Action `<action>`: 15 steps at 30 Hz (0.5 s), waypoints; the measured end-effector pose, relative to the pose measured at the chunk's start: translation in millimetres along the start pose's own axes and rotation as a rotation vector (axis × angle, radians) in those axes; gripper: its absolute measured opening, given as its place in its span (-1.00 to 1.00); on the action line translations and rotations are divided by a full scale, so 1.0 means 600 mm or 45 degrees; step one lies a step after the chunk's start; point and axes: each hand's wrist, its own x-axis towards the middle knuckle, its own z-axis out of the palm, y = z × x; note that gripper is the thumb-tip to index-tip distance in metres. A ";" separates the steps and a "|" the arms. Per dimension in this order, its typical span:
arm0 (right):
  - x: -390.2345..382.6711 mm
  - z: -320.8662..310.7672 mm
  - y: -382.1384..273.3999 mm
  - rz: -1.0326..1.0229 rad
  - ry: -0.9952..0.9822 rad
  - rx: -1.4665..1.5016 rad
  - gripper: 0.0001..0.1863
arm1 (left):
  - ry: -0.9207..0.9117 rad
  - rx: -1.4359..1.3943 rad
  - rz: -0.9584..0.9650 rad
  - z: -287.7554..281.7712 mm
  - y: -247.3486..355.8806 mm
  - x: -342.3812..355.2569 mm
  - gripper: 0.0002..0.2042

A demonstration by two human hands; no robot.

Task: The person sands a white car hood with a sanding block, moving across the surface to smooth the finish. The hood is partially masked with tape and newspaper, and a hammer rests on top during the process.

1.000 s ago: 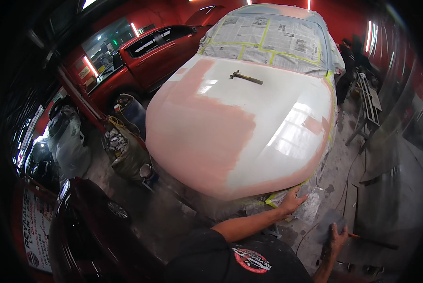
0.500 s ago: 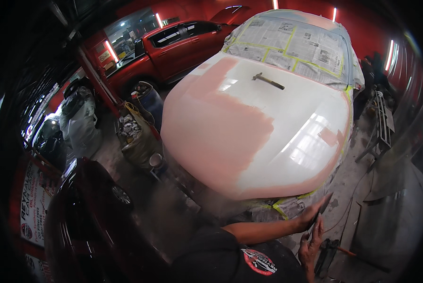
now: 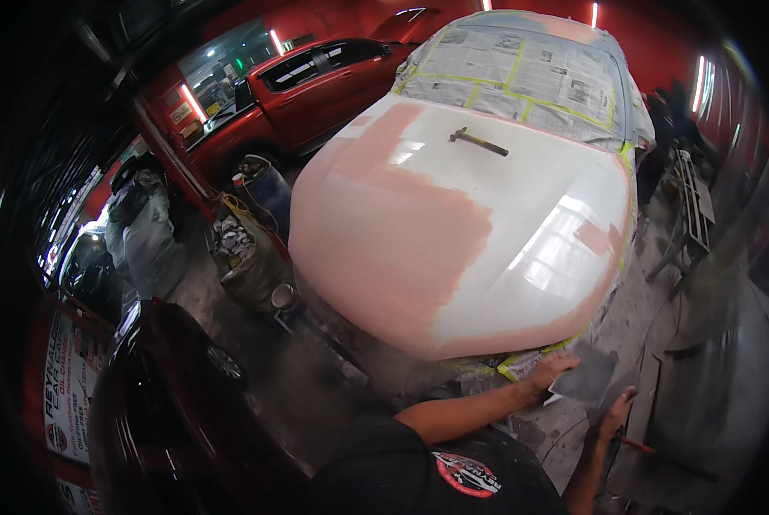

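Observation:
In front of the car hood (image 3: 393,232), low and right of the middle, my left hand (image 3: 544,378) pinches a dark grey sheet of sandpaper (image 3: 585,374) by its left edge. A pale strip shows below those fingers. My right hand (image 3: 612,415), lower and farther right, grips a grey part of the sheet at its right side. Whether this is one folded piece or two, I cannot tell. The hood, white with large dull pink patches, is apart from both hands. A hammer (image 3: 480,142) lies on its upper part.
Newspaper and yellow-green tape cover the windshield (image 3: 521,73). A red pickup (image 3: 316,94) stands behind at the left, a dark car (image 3: 174,403) at the lower left. A stuffed sack (image 3: 245,257) and blue drum (image 3: 267,193) sit left of the hood; a metal stand (image 3: 689,210) is right.
My hands have drawn apart, the right one moving right and upward. The sandpaper, edge-on before, now shows its broad grey face. The whole view has shifted slightly.

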 end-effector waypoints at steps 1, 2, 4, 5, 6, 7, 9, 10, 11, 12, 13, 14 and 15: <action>-0.003 -0.004 -0.021 0.035 0.017 0.048 -0.23 | 0.039 -0.142 -0.074 -0.003 0.014 -0.004 -0.74; -0.009 -0.012 -0.028 0.065 -0.107 0.041 -0.24 | 0.106 -0.170 -0.018 0.020 0.026 -0.013 -0.70; -0.023 -0.018 0.007 -0.022 -0.298 -0.045 -0.29 | 0.038 -0.017 -0.077 -0.021 -0.007 0.006 -0.70; -0.039 -0.006 0.010 -0.138 -0.362 -0.121 -0.34 | 0.007 0.055 -0.109 -0.029 -0.024 0.015 -0.70; -0.074 0.013 0.017 -0.218 -0.404 -0.097 -0.37 | 0.203 0.147 -0.070 -0.032 -0.045 0.027 -0.70; -0.100 0.036 -0.004 -0.298 -0.438 -0.074 -0.40 | 0.216 0.147 -0.044 -0.022 -0.053 0.028 -0.71; -0.115 0.058 -0.027 -0.580 -0.349 -0.162 -0.42 | 0.253 0.146 0.025 0.014 -0.060 0.023 -0.71; -0.115 0.061 -0.035 -0.720 -0.302 -0.209 -0.43 | 0.263 0.279 -0.099 0.032 -0.046 0.016 -0.63; -0.109 0.057 -0.038 -0.613 -0.344 -0.108 -0.43 | 0.211 0.348 -0.023 0.045 -0.036 0.010 -0.58; -0.097 0.048 -0.040 -0.505 -0.385 -0.008 -0.42 | 0.160 0.417 0.054 0.057 -0.029 0.005 -0.53; -0.094 0.044 -0.045 -0.385 -0.431 0.105 -0.42 | 0.123 0.497 0.127 0.070 -0.018 -0.003 -0.48; -0.095 0.044 -0.050 -0.366 -0.493 0.108 -0.41 | 0.160 0.502 0.087 0.070 -0.008 0.005 -0.39; -0.105 0.037 -0.047 -0.503 -0.573 -0.022 -0.41 | 0.204 0.500 0.046 0.071 -0.001 0.010 -0.31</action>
